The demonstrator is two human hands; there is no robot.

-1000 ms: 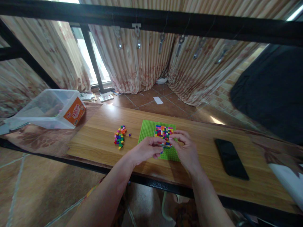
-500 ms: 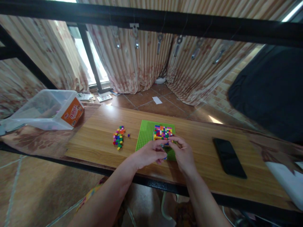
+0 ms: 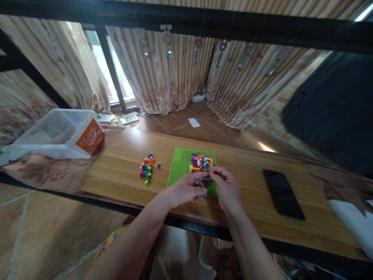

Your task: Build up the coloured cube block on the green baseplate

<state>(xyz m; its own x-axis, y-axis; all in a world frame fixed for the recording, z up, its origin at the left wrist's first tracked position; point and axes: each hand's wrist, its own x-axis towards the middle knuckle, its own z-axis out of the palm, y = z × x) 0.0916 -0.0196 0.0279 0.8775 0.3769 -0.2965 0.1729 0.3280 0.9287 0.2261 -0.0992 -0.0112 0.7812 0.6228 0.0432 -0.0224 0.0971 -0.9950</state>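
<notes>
A green studded baseplate (image 3: 179,165) lies on the wooden table. On its right part stands a block of multicoloured toy bricks (image 3: 201,160), with a yellow brick row at its front left. My left hand (image 3: 186,189) is over the front of the plate, its index finger reaching to the block's front edge. A small blue brick (image 3: 204,194) shows at its thumb, held against the lower fingers. My right hand (image 3: 229,192) has its thumb and fingertips closed on the block's front right corner. Both hands hide the block's lower front.
A pile of loose toy bricks (image 3: 145,170) lies left of the plate, with a single purple brick (image 3: 159,166) beside it. A black phone (image 3: 283,194) rests on the right. A clear plastic bin (image 3: 58,151) with an orange label stands at the far left. A dark bar crosses overhead.
The view has shifted very slightly. Both hands stay at the block's front edge, with only small finger movements.
</notes>
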